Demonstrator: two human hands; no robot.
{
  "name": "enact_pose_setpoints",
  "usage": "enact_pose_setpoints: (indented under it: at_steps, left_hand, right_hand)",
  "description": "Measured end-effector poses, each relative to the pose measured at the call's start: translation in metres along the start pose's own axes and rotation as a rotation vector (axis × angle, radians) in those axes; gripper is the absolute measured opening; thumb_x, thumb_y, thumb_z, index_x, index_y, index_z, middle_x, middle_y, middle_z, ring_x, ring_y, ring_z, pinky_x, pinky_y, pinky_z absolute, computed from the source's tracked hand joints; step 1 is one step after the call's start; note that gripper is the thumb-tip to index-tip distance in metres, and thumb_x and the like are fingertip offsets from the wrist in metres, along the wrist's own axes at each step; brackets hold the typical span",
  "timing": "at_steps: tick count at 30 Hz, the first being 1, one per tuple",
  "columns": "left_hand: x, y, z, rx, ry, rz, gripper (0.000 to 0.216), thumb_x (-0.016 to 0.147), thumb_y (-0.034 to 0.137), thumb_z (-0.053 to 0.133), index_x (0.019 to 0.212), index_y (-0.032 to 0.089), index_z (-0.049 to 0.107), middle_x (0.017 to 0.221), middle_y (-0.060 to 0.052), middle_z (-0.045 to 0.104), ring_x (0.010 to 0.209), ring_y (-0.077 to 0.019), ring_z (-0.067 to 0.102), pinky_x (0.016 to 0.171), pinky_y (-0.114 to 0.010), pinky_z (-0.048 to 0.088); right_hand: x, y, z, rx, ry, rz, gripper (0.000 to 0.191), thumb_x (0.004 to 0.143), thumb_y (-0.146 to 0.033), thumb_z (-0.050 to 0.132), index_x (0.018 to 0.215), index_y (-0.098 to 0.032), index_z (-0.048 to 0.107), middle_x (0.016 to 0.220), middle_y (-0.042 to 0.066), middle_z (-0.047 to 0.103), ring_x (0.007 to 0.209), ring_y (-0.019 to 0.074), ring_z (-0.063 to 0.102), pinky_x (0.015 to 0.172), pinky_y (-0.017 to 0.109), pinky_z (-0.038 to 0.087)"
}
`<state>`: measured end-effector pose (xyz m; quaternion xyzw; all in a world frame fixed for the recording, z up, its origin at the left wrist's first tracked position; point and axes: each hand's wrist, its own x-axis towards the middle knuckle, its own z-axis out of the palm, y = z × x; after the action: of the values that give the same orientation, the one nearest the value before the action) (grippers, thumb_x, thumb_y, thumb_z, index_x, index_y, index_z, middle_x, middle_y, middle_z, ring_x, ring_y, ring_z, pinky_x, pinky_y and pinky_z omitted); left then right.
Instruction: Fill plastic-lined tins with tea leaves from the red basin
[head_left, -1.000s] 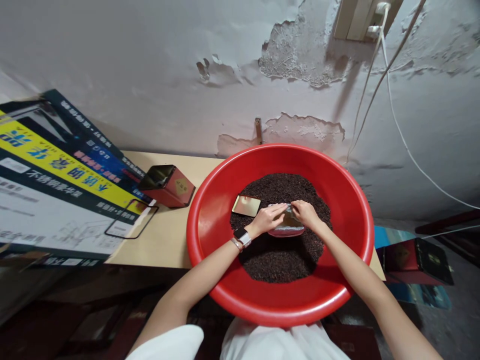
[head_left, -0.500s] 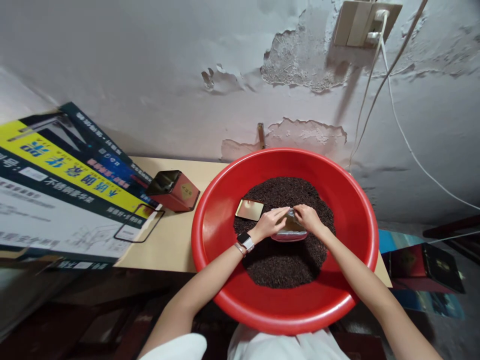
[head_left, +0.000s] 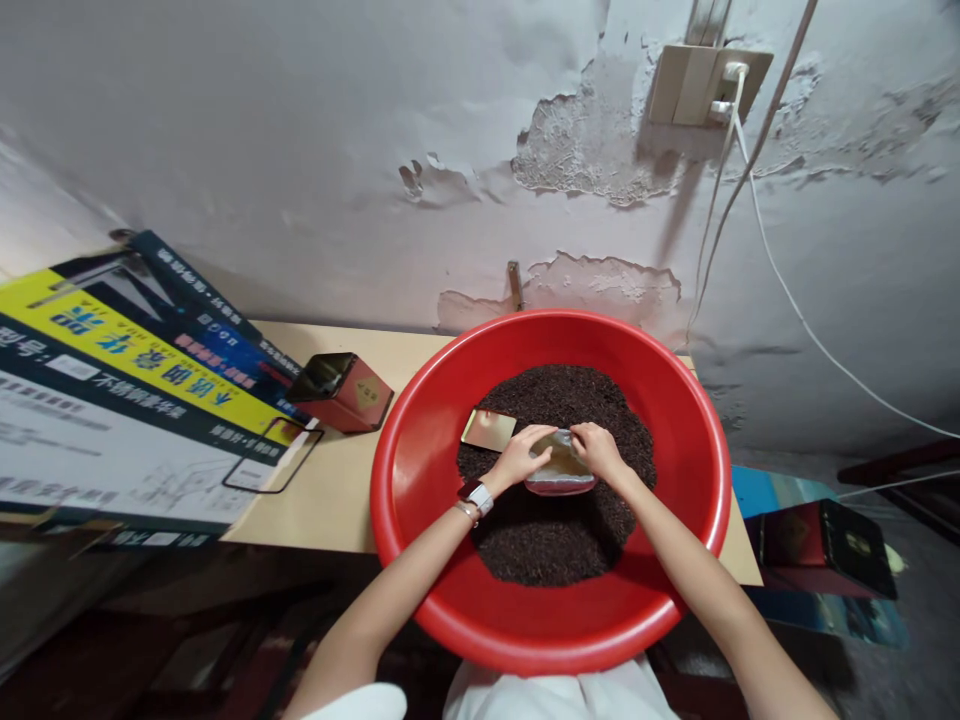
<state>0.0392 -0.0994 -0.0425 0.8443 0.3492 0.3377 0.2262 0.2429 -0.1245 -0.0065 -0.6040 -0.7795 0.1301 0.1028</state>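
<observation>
Inside a large red plastic basin (head_left: 551, 640), an open foil bag (head_left: 561, 462) with a shiny lining shows its mouth, a reddish wall below it that seems to be a tin. My left hand (head_left: 521, 455) grips the left edge of the mouth, thumb on the inner side. At the right edge, my right hand (head_left: 598, 450) is closed with its fingers bent over the rim. Dark loose leaves (head_left: 551, 550), like dry tea, fill the basin's floor. A gold rectangular lid (head_left: 489, 430) lies on them, left of my left hand.
A red open tin (head_left: 345, 392) lies tilted on the pale table (head_left: 337, 510), beside a large printed carton (head_left: 135, 400) and a black wire frame (head_left: 274, 455). Right of the basin stands another red tin with a black lid (head_left: 825, 545). Cables hang from a wall socket (head_left: 709, 88).
The view has shifted slightly, so the scene sits lower and further left. Both hands stay at the bag's mouth; my left thumb now shows more clearly inside it.
</observation>
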Motion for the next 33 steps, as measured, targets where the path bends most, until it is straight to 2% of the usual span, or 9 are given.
enact_pose_setpoints:
  at_steps: [4, 14, 19, 27, 33]
  left_hand:
    - [0.001, 0.000, 0.002, 0.024, 0.028, -0.049, 0.033, 0.087, 0.022, 0.055, 0.118, 0.019, 0.069, 0.119, -0.010, 0.072, 0.113, -0.0223, 0.066, 0.102, -0.044, 0.053]
    - [-0.002, -0.001, 0.002, 0.122, 0.034, -0.064, 0.034, 0.091, 0.025, 0.053, 0.121, 0.022, 0.069, 0.125, -0.008, 0.070, 0.117, -0.0230, 0.064, 0.106, -0.046, 0.050]
    - [-0.002, -0.001, 0.000, 0.115, 0.019, -0.049, 0.035, 0.092, 0.025, 0.052, 0.122, 0.019, 0.068, 0.124, -0.009, 0.070, 0.116, -0.0232, 0.064, 0.105, -0.044, 0.050]
    - [0.010, -0.005, -0.002, 0.085, -0.006, -0.094, 0.034, 0.091, 0.027, 0.051, 0.120, 0.021, 0.069, 0.124, -0.008, 0.070, 0.116, -0.0230, 0.064, 0.105, -0.044, 0.049]
    - [0.019, -0.009, -0.005, 0.082, -0.007, -0.109, 0.034, 0.091, 0.026, 0.052, 0.119, 0.020, 0.069, 0.123, -0.008, 0.071, 0.114, -0.0224, 0.065, 0.104, -0.043, 0.050]
  right_hand:
    - [0.001, 0.000, -0.001, 0.007, 0.007, -0.008, 0.031, 0.097, -0.021, 0.044, 0.113, -0.016, 0.070, 0.115, 0.010, 0.071, 0.108, 0.0201, 0.064, 0.096, 0.027, 0.045]
    - [0.002, -0.002, -0.003, 0.023, 0.002, 0.022, 0.033, 0.096, -0.020, 0.045, 0.120, -0.015, 0.069, 0.117, 0.009, 0.071, 0.110, 0.0202, 0.063, 0.096, 0.027, 0.045]
    - [0.004, -0.001, -0.002, 0.036, 0.011, 0.012, 0.031, 0.096, -0.021, 0.047, 0.114, -0.017, 0.072, 0.113, 0.009, 0.072, 0.107, 0.0200, 0.064, 0.095, 0.028, 0.045]
    - [0.014, 0.005, -0.002, 0.050, 0.019, 0.008, 0.033, 0.095, -0.020, 0.046, 0.119, -0.017, 0.070, 0.117, 0.009, 0.072, 0.110, 0.0204, 0.063, 0.096, 0.028, 0.044]
    - [0.027, 0.010, 0.002, 0.071, 0.032, -0.002, 0.031, 0.095, -0.021, 0.047, 0.115, -0.017, 0.071, 0.115, 0.009, 0.072, 0.108, 0.0202, 0.064, 0.096, 0.028, 0.044]
